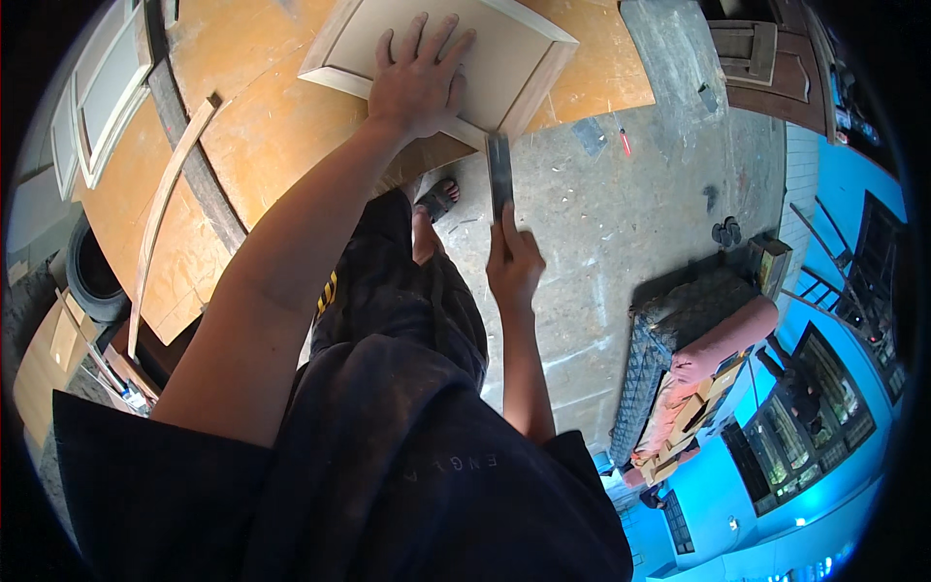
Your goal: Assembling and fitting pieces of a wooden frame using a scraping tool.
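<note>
on the surface (276, 102), edge work looks under way

framed panel (504, 53) already joined, lying at the surface's edge; left grip (419, 95) spread flat on it, right grip (515, 262) wrapped around a dark file-like tool (499, 173) at its corner. how much remains, can't tell.

Floor (572, 291) brightly lit | shirt (388, 485) underexposed | window panes (779, 444) bright, lower right | fisheye-bent edges, black corners

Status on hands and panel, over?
Left hand spread on framed panel. Right hand holds dark flat tool at its corner. Curved wood strip off left.
</note>
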`<action>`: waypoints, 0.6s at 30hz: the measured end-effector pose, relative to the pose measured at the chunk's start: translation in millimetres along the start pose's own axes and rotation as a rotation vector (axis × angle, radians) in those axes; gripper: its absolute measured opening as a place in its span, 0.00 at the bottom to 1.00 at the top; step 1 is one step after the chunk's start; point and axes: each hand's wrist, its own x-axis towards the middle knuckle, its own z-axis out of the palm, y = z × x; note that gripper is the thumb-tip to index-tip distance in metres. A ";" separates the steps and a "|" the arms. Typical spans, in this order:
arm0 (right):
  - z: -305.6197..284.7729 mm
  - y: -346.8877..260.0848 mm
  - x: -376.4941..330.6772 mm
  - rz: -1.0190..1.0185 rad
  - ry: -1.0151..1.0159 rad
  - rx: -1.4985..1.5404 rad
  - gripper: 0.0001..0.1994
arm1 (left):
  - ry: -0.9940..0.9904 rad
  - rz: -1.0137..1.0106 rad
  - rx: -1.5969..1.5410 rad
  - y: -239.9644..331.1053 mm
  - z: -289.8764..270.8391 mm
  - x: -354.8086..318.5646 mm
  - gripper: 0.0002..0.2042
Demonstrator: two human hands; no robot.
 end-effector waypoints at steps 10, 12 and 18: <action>20.8 -15.9 107.0 -0.027 0.058 0.019 0.18 | 0.046 0.010 -0.058 0.1 6.8 2.8 0.28; 13.9 -18.5 110.1 0.002 0.075 0.030 0.15 | 0.064 -0.016 -0.079 1.8 9.3 3.1 0.28; -19.0 17.4 36.7 0.140 0.253 0.159 0.18 | 0.105 0.017 -0.109 0.8 5.3 5.8 0.28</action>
